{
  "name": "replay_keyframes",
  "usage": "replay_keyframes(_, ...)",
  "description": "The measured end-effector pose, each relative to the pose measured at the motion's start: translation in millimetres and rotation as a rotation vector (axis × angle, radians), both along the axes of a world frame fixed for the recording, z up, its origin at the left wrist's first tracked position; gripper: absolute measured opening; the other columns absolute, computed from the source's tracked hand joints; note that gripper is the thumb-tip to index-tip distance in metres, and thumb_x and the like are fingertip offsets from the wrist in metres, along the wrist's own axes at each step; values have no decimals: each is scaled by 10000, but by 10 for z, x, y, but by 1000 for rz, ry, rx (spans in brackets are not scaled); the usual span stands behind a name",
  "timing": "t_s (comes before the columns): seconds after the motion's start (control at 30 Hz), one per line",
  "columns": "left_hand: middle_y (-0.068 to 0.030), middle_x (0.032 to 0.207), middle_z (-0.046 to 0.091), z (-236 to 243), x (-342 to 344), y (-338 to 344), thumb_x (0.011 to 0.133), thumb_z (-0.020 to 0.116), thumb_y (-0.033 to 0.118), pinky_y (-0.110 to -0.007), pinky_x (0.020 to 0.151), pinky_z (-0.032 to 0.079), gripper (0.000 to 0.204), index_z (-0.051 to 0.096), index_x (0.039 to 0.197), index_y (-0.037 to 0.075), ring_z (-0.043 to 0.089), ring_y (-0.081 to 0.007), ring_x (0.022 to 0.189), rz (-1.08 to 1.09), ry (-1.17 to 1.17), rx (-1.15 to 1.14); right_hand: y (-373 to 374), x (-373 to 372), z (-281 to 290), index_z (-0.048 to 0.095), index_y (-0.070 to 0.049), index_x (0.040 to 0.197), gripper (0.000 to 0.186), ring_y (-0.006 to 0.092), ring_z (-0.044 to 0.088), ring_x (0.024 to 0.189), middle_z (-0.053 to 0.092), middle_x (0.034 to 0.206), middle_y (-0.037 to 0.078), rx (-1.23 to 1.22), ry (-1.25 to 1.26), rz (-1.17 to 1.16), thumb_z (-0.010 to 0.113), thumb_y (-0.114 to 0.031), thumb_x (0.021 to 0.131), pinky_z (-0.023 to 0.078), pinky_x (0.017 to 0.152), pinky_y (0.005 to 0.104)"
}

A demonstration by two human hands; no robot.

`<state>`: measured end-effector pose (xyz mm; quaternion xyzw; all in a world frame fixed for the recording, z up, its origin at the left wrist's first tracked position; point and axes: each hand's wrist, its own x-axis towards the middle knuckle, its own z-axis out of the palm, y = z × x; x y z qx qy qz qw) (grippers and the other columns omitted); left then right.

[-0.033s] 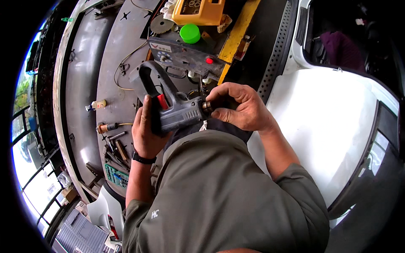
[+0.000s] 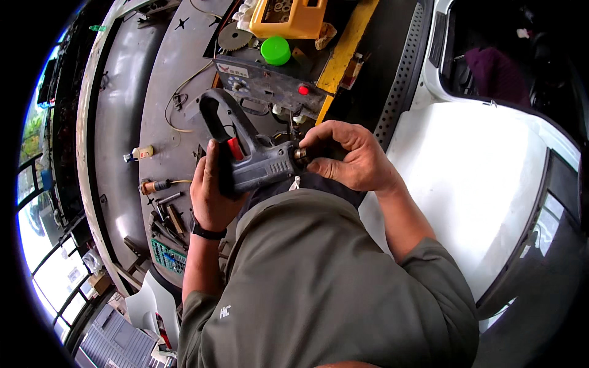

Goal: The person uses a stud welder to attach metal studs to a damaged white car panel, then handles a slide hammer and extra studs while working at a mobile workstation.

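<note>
A dark grey gun-shaped power tool [image 2: 261, 165] with a looped handle and a red trigger lies across the front of my body, its nose pointing right. My left hand [image 2: 211, 195] cradles its body from below and the left, thumb up along the side. At the nose, a brass-coloured threaded collar [image 2: 300, 154] sticks out. Thumb and forefinger of my right hand [image 2: 356, 159] close around the end of this collar. What else lies inside that pinch is hidden by the fingers.
Ahead stands a grey control box [image 2: 264, 86] with a red button, carrying a green round lid [image 2: 275, 50] and a yellow container [image 2: 288, 18]. Hand tools [image 2: 169, 221] and a small bottle [image 2: 142, 153] lie on the metal bench at left. A white car panel [image 2: 460, 184] fills the right.
</note>
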<state>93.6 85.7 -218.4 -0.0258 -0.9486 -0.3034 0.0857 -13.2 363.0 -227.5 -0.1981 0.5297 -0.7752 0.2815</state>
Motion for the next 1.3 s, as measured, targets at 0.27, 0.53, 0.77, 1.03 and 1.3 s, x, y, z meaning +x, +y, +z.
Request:
replay_keyframes(0.27,-215,1192,642,-121,-258,-227,666,867,44,-411,840,567,1005,366,1538,18,675,-359,986,-5,240,-171,-102,-301,86,661,-5,1115,262,86,664,910,722,983,38,24,78,15,763,5,874,532,853,246)
replay_keyframes(0.53,-194,1058,628,-332,-915,-919,591,822,23,-431,797,545,1088,340,1566,51,635,-394,903,-253,76,40,-616,-479,111,671,-17,1086,260,106,681,878,729,943,50,305,271,-105,781,-22,850,529,820,263)
replay_keyframes(0.77,-198,1043,604,-533,-1461,-1822,589,827,100,-451,808,540,1142,289,1597,102,619,-419,913,-466,-212,191,-1568,-557,56,689,-23,1065,273,193,683,823,708,912,89,466,455,-261,815,-42,823,519,759,297)
replay_keyframes(1.03,-231,1168,610,-807,-1721,-2509,592,817,106,-451,881,537,1152,260,1600,68,629,-436,991,-535,-255,335,-2481,-753,24,678,16,1016,216,122,659,765,656,846,68,505,323,-380,802,-100,883,524,672,261)
replay_keyframes(1.3,-199,1090,612,-927,-1957,-2454,544,846,59,-449,829,544,1158,314,1573,60,624,-417,939,-525,-162,245,-2569,-604,-31,676,21,1006,158,75,647,765,672,860,41,577,194,-580,765,-72,916,542,683,238)
